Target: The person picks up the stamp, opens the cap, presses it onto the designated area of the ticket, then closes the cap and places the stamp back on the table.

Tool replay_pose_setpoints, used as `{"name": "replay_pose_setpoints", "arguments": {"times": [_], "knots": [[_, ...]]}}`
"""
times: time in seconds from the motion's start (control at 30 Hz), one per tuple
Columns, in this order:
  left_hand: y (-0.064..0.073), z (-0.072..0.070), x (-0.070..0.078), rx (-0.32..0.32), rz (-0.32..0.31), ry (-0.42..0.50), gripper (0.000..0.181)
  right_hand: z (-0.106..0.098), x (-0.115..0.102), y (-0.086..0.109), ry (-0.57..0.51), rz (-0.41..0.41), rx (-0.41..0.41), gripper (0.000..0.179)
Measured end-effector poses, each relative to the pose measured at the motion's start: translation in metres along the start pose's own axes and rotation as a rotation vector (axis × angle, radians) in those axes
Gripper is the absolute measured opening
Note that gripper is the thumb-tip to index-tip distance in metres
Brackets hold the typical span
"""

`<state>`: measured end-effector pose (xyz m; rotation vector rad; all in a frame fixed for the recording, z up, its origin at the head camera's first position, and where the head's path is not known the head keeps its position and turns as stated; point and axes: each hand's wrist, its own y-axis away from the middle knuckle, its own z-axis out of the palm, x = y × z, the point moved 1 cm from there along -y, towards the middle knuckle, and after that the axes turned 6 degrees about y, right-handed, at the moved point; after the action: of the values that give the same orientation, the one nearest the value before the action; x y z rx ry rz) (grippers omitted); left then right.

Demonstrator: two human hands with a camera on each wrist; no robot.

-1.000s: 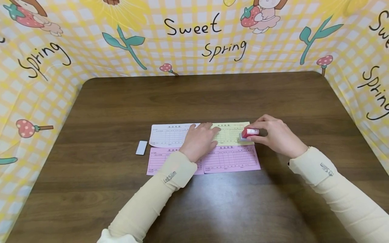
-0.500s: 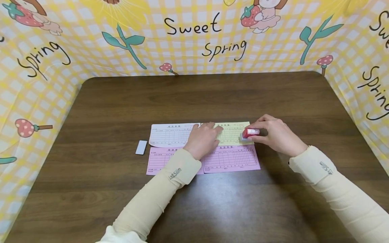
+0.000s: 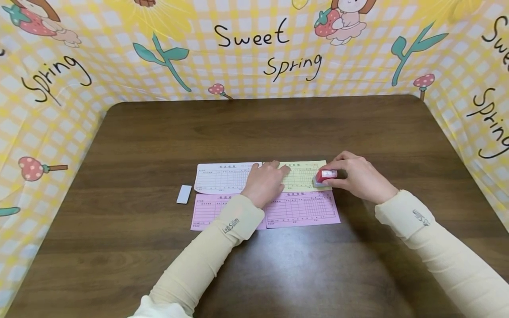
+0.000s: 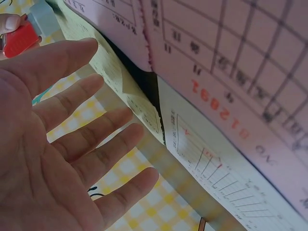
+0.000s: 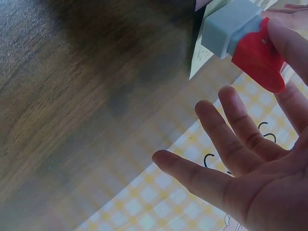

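Note:
My right hand (image 3: pixel 359 176) pinches a red self-inking stamp (image 3: pixel 328 174) between thumb and forefinger, at the right end of the yellow receipt slip (image 3: pixel 299 179). In the right wrist view the stamp's grey base (image 5: pixel 226 30) shows below the red handle, and the other fingers are spread. My left hand (image 3: pixel 263 184), fingers extended and apart, lies over the seam between the white receipt slip (image 3: pixel 216 177) and the yellow one. Its wrist covers part of the left pink receipt slip (image 3: pixel 206 211). A second pink receipt slip (image 3: pixel 300 211) lies below the yellow one.
A small white rectangular piece (image 3: pixel 184 194) lies left of the slips on the dark wooden table (image 3: pixel 254 128). A yellow checked cloth (image 3: pixel 254 66) with printed words hangs around the table's back and sides.
My left hand has shifted slightly to the right, uncovering more of the white slip. My right hand keeps its grip on the stamp and stays nearly in the same spot.

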<state>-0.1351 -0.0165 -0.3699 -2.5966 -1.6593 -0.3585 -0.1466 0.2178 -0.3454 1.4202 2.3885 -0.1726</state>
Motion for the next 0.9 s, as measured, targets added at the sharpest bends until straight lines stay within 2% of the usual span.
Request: {"name": "replay_pose_setpoints", "arguments": {"times": [0.4,0.63,0.9], "knots": [[-0.002,0.002,0.0,-0.02,-0.021,0.004,0.042,0.005,0.002,-0.003,0.011,-0.035,0.003,0.038],[-0.003,0.002,0.002,-0.029,-0.029,-0.008,0.042,0.007,0.004,-0.003,-0.005,-0.027,0.004,0.034],[-0.003,0.003,0.003,-0.023,-0.036,0.005,0.043,0.01,0.002,-0.006,-0.031,0.039,-0.022,0.032]]}}
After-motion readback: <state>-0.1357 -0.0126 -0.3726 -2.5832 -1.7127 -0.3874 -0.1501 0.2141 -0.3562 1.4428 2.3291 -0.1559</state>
